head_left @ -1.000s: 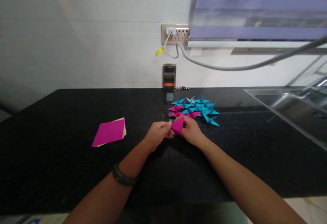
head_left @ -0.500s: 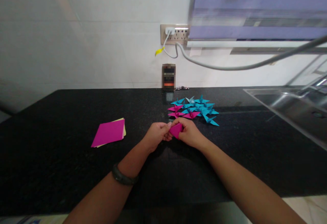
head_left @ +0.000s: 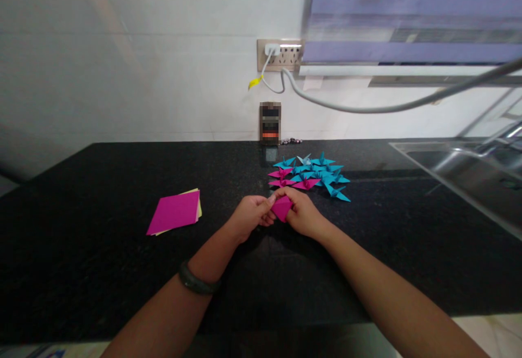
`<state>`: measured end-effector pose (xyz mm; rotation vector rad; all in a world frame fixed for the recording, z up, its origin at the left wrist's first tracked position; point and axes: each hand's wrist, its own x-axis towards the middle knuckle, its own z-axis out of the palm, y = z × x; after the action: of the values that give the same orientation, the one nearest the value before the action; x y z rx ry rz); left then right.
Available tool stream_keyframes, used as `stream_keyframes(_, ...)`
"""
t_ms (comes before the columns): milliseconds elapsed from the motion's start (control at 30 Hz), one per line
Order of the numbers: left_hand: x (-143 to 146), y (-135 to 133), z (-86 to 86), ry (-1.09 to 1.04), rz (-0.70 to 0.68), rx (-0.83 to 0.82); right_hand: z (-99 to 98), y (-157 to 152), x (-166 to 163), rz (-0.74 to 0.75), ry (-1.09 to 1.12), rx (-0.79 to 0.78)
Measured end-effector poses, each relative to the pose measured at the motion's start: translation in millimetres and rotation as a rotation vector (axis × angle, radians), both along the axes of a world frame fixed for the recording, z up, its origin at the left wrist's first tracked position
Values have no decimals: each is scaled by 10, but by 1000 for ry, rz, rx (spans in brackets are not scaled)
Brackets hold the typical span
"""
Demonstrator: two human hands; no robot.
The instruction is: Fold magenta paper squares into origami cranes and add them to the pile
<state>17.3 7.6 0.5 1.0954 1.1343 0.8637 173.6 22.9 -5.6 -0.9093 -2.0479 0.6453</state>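
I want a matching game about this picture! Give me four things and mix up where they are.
1. folded pink paper
2. paper stack
3. bracelet
4. white plug

A. around the left forearm
B. in the wall socket
C. between the left hand and right hand
D. lying on the black counter

Pairs: 1-C, 2-D, 3-A, 4-B

The left-hand grip (head_left: 250, 216) and right-hand grip (head_left: 305, 212) hold a folded pink paper (head_left: 281, 208) between them above the black bench (head_left: 101, 276). Just beyond lie blue paper birds (head_left: 325, 171) and pink paper birds (head_left: 305, 184). A paper stack (head_left: 173, 212) rests at left, a metal sink (head_left: 452, 168) at right.
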Motion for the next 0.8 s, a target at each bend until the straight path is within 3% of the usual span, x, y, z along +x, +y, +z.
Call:
stream_keyframes(167,-14,15,-31,-37,40,5,-65,54,-20,-105,147,-134)
stream_keyframes(333,-18,65,-71,-64,244,86,0,84,-56,-216,431,-492)
stream_keyframes(433,-23,86,-79,-21,352,162,66,40,-75,-142,456,-671)
stream_keyframes(600,-4,67,-43,24,393,198,81,-14,-108,-104,358,-682)
stream_keyframes(800,45,21,-11,37,299,146,79,39,-87,-143,536,-591)
